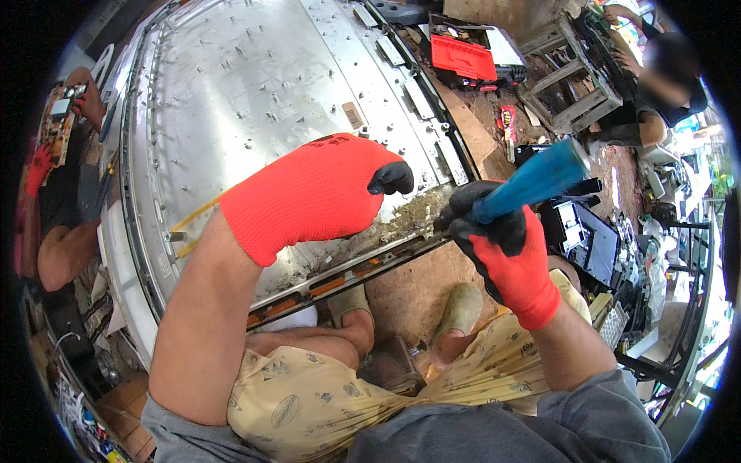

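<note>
A large bare metal back panel (255, 85) of a flat screen lies in front of me, tilted across my knees. My left hand (316, 193), in a red glove with black fingertips, presses flat on the panel's near edge beside a patch of dirt and debris (413, 212). My right hand (502, 247), gloved the same, grips a tool with a blue handle (540, 177); its tip points at the panel's lower right edge and is hidden by the fingers. A yellow wire (189, 220) runs under my left wrist.
A person at the left (58, 231) in red gloves holds a circuit board (58, 116). Another person (656, 85) sits at the back right by a wooden frame (575, 85). A red and black tool case (463, 58), scattered parts and a dark screen (587, 239) lie on the floor.
</note>
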The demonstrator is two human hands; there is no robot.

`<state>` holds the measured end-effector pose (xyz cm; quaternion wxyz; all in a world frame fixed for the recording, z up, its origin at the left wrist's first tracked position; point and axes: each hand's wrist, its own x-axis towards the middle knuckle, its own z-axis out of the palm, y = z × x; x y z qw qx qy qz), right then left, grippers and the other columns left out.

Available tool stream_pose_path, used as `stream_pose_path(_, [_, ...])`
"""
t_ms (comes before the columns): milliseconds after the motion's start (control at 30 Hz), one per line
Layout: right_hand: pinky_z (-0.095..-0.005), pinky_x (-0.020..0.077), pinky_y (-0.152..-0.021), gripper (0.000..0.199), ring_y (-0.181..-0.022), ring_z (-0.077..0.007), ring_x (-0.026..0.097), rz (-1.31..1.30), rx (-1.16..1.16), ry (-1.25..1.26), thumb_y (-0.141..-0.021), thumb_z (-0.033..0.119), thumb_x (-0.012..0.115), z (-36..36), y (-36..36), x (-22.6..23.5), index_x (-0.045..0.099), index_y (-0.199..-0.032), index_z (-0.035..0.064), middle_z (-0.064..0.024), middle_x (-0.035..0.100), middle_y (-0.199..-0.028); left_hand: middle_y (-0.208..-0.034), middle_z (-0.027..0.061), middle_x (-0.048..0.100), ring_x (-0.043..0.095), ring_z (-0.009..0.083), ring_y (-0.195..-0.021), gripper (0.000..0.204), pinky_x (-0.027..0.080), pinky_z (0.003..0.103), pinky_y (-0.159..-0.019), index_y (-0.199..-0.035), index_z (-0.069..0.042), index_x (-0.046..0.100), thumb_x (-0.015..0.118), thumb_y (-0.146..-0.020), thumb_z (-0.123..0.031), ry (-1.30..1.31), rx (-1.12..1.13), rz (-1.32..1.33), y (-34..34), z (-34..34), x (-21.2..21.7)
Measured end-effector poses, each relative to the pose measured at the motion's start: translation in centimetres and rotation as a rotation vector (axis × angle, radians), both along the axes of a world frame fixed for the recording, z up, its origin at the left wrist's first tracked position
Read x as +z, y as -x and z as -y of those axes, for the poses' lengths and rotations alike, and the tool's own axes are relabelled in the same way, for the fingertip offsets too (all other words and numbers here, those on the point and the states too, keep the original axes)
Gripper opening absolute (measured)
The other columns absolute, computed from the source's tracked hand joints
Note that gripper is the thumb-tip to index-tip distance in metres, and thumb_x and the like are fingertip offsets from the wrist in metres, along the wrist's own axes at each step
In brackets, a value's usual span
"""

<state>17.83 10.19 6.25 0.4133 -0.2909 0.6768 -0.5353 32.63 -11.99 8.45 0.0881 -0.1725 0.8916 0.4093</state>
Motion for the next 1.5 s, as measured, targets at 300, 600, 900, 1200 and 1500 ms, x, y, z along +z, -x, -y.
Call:
stream_pose_path(300, [-0.0205, 0.0417, -0.057, 0.031, -0.072, -0.0046, 0.057, 0.025, -0.091, 0.07, -0.094, -0.002, 0.07, 0.1, 0.7, 1.2, 0.062, -0.123, 0.0057, -0.0029, 0.071, -0.101, -0.1, 0.0155, 0.073, 0.068, 0.0341, -0.092, 0.032, 0.055, 0.042, -0.083, -0.112, -0.007, 0.074, 0.058, -0.084, -0.007, 0.117, -0.052, -0.155, 0.1, -0.3, -0.5])
stream_pose_path(600, [-0.0205, 0.0442, -0.06, 0.026, -0.074, -0.0047, 0.058, -0.013, -0.185, 0.163, -0.093, 0.001, 0.074, 0.0, 1.7, 1.8, 0.062, -0.116, 0.0041, -0.0008, 0.067, -0.093, -0.101, 0.0147, 0.072, 0.067, 0.0342, -0.094, 0.03, 0.054, 0.04, -0.085, -0.111, -0.006, 0.073, 0.063, -0.083, -0.005, -0.041, 0.007, -0.145, 0.6, -0.3, -1.8])
stream_pose_path(900, [-0.0299, 0.0535, -0.09, 0.034, -0.102, -0.0159, 0.067, 0.17, -0.028, 0.432, -0.092, -0.004, 0.069, -0.3, 0.4, 0.7, 0.058, -0.125, 0.002, -0.0116, 0.068, -0.116, -0.093, 0.0126, 0.071, 0.065, 0.0231, -0.083, 0.029, 0.053, 0.034, -0.079, -0.112, -0.005, 0.073, 0.061, -0.086, -0.005, 0.004, 0.124, -0.212, -0.8, 0.9, 1.1])
stream_pose_path(1200, [-0.0384, 0.0514, -0.099, 0.053, -0.115, -0.0256, 0.064, -0.208, 0.365, 0.185, -0.084, -0.003, 0.067, 0.3, -2.5, -2.4, 0.056, -0.135, 0.005, -0.0125, 0.065, -0.122, -0.094, 0.0109, 0.074, 0.068, 0.0218, -0.082, 0.028, 0.054, 0.034, -0.08, -0.113, -0.005, 0.074, 0.063, -0.087, -0.005, 0.012, 0.149, -0.152, -1.3, 1.6, 2.3])
stream_pose_path(1500, [-0.0389, 0.0527, -0.096, 0.055, -0.112, -0.0269, 0.066, -0.252, 0.435, 0.078, -0.082, -0.001, 0.069, 0.7, -4.0, -2.5, 0.056, -0.135, 0.0055, -0.0136, 0.066, -0.12, -0.087, 0.0202, 0.072, 0.071, 0.0373, -0.079, 0.023, 0.056, 0.045, -0.07, -0.096, -0.006, 0.071, 0.057, -0.076, -0.007, 0.134, 0.087, -0.435, -1.4, 1.7, 0.6])
